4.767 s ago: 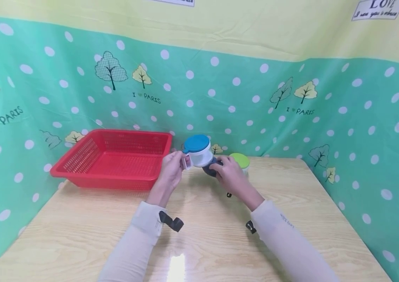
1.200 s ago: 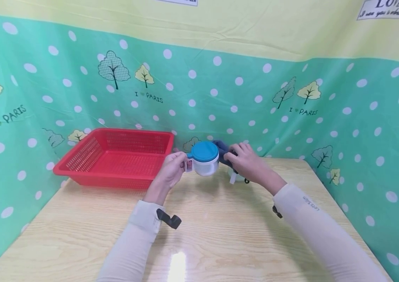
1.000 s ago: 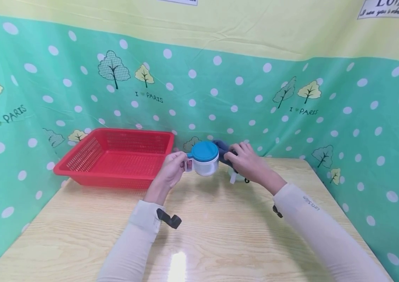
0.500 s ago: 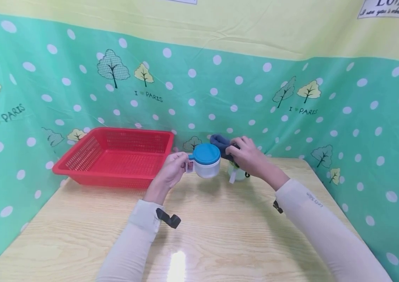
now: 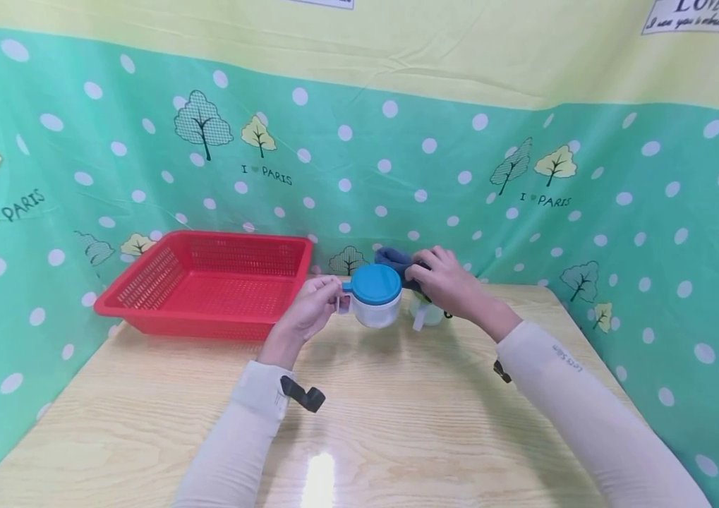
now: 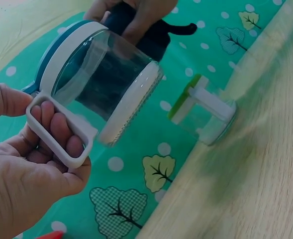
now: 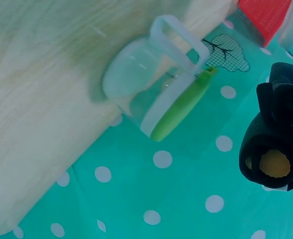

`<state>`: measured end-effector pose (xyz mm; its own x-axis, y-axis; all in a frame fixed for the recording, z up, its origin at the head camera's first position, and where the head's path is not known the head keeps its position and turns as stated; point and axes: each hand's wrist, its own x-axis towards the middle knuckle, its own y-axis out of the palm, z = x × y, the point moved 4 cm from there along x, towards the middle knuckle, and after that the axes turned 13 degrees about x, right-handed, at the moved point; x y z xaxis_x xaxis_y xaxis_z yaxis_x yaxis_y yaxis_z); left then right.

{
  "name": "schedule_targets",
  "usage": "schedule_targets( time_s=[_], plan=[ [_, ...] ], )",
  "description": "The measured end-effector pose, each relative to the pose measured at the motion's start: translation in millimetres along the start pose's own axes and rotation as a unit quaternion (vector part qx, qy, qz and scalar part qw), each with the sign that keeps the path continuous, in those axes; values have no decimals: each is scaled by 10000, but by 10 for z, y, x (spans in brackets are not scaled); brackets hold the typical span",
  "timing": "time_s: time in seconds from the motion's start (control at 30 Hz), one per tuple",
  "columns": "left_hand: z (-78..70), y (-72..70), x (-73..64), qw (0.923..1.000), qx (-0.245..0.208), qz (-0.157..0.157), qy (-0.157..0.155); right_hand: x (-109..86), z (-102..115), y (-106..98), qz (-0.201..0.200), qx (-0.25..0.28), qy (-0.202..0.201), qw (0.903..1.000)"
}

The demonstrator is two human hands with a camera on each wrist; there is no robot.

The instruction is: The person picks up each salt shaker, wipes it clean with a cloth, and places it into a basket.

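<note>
My left hand [image 5: 313, 307] grips the white handle of a clear seasoning jar [image 5: 377, 310] with a blue lid, held up above the table. In the left wrist view my fingers pass through the handle loop [image 6: 61, 129]. Dark blue cloth [image 5: 391, 258] is bunched in my right hand [image 5: 444, 282], just behind and right of the jar. Through the jar's glass the cloth [image 6: 153, 42] shows dark at its far side. A second clear jar [image 7: 136, 74] with a green lid [image 7: 183, 107] stands on the table below my right hand, which hides its top in the head view.
A red plastic basket [image 5: 207, 328] with perforated walls stands at the back left of the wooden table [image 5: 384, 423]. Behind the table hangs a green polka-dot curtain [image 5: 359, 169], which also runs along both sides.
Earlier the cloth was at the jar's lower right; now it is behind its upper right, my right hand over the green-lidded jar. During the last second the blue-lidded jar has dropped slightly rightward.
</note>
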<state>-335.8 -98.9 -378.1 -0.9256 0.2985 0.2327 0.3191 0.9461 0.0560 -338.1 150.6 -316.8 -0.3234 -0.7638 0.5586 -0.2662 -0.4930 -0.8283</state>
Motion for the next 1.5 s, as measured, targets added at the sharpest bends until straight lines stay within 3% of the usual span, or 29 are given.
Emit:
schedule_targets(
  time_s=[0.27, 0.57, 0.8, 1.07, 1.5],
  plan=[
    [9, -1, -3, 9999, 72, 125, 36, -32, 19, 17, 344, -172, 35, 9993],
    [35, 4, -10, 9992, 219, 320, 83, 30, 61, -69, -36, -14, -158, 9999],
    [75, 6, -1, 9985, 412, 351, -50, 81, 109, -163, 29, -98, -67, 9999],
    [131, -26, 15, 9988, 429, 64, -221, 109, 207, -175, 261, -742, -262, 9966],
    [185, -74, 55, 9972, 253, -640, -294, -71, 384, -180, 206, -1066, -735, 9914]
  ],
)
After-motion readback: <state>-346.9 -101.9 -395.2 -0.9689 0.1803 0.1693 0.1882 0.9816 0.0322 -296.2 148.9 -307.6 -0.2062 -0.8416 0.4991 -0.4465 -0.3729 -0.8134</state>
